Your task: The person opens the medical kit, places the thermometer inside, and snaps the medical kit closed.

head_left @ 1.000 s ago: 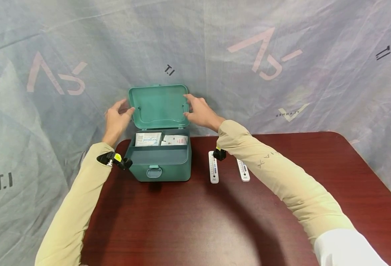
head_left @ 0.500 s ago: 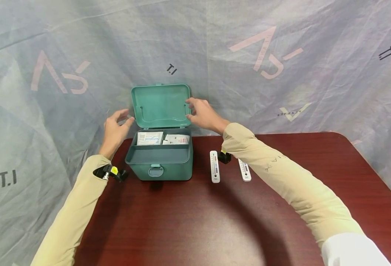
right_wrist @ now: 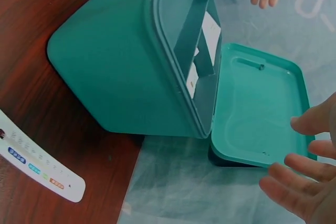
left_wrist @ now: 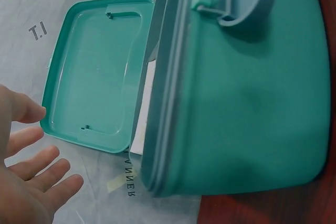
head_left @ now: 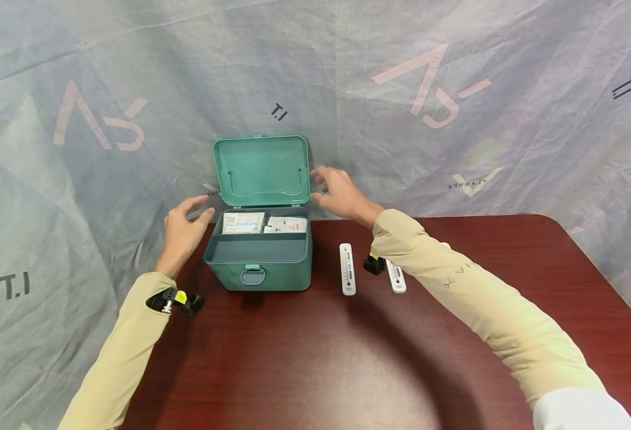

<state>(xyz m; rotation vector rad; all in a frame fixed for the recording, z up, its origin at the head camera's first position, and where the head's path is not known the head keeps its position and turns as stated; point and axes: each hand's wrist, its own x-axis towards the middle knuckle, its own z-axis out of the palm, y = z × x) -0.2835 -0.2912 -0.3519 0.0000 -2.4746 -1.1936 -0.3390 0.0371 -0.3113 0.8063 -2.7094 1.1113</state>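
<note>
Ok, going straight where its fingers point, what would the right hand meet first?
The right hand would likely meet the open lid at its right edge, though depth is unclear.

We've got one box [head_left: 283, 276] near the back edge of the table [head_left: 304, 358], one lid [head_left: 264, 170], two packets [head_left: 242, 223] [head_left: 288, 225] inside, two thermometers [head_left: 348, 269] [head_left: 396, 278], plus, yep, two hands [head_left: 181, 233] [head_left: 341, 192] and two wrist cameras [head_left: 190, 303] [head_left: 373, 264].

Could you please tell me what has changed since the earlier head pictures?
The left hand has drawn back toward the person, and the right hand has moved rightward, away from the lid. Neither holds anything. The lid stays open, and the box and two thermometers lie where they were.
</note>
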